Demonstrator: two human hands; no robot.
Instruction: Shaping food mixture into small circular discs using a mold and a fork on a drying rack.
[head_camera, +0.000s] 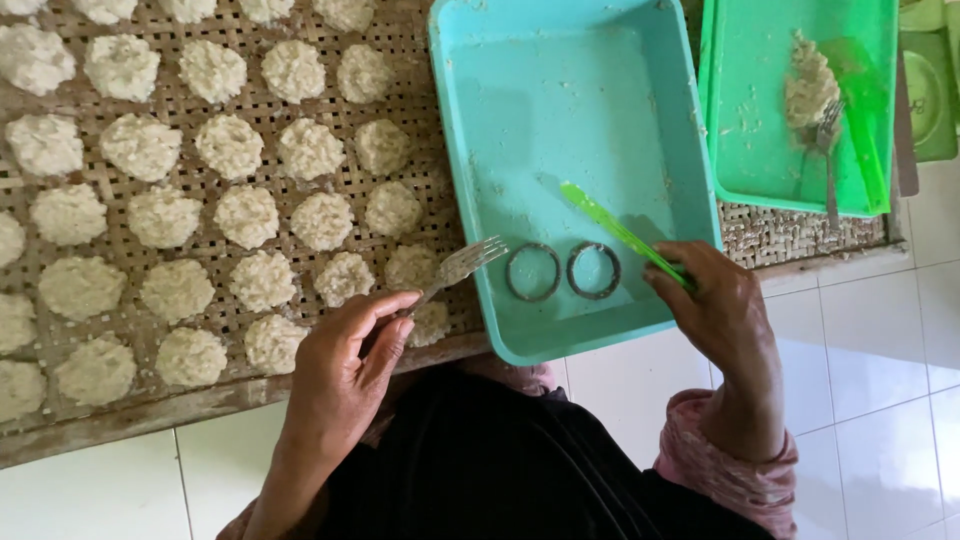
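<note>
Your left hand (345, 345) grips a fork (462, 265), tines at 2 o'clock over the patties (262, 280). Your right hand (715, 300) pinches a green spatula (620, 232), blade resting in the tray (500, 130) above two rings (563, 270), handy for shaping.

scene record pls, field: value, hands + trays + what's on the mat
left hand: holds metal fork, tines over the mat edge
right hand: holds green plastic spatula, blade inside teal tray
teal tray: two metal rings side by side, smeared residue
green tray: dough lump, second fork, green scraper
woven mat: rows of round white dough patties
floor: white tiles
</note>
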